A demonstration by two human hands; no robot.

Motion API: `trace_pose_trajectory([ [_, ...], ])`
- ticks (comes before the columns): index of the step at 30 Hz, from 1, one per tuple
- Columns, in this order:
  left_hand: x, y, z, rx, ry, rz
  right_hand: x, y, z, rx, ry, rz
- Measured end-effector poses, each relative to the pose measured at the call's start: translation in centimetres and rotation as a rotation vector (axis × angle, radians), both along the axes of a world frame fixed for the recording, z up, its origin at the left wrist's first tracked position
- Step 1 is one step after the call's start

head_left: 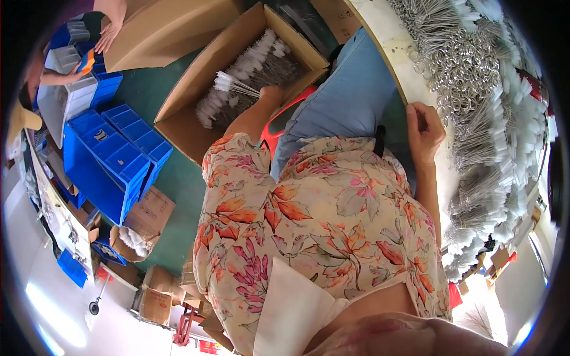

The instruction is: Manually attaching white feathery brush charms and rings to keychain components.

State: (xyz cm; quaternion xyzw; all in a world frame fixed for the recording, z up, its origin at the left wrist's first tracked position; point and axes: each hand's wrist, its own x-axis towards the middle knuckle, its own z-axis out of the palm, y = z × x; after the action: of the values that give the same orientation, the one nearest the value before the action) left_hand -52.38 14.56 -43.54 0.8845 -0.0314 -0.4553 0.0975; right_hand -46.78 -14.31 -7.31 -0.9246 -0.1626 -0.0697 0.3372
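My left hand point(271, 97) reaches down into an open cardboard box point(185, 89) and is closed round the wire ends of a small bunch of white-bristled wire brushes point(228, 83). Under and beside that bunch, many similar brushes point(261, 59) lie in rows inside the box. My right hand point(425, 133) rests at the edge of the pale table point(442, 113), its fingers curled in toward the thumb. Whatever those fingers may hold is hidden. Closest to it on the table is a heap of metal wire loops point(469, 74), with piled brushes point(487, 160) alongside.
Blue plastic crates point(110, 151) stand on the green floor at the left. Behind them another person's hands point(108, 37) show, one with an orange object point(88, 62). A large cardboard sheet or carton point(160, 32) is beside the box. More cartons point(157, 296) sit lower left.
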Motion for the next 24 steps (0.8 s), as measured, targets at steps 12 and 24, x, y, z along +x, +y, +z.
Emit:
trace_pose_trajectory([
  [12, -2.7, 6.4, 5.7, 0.113, -0.554, 0.245, -0.1, -0.5, 1.6, 0.135, 0.015, 0.084],
  [24, 28.3, -8.1, 49.1, -0.718, -1.467, 0.072, 3.6, -11.9, 9.4, 0.224, -0.202, -0.094],
])
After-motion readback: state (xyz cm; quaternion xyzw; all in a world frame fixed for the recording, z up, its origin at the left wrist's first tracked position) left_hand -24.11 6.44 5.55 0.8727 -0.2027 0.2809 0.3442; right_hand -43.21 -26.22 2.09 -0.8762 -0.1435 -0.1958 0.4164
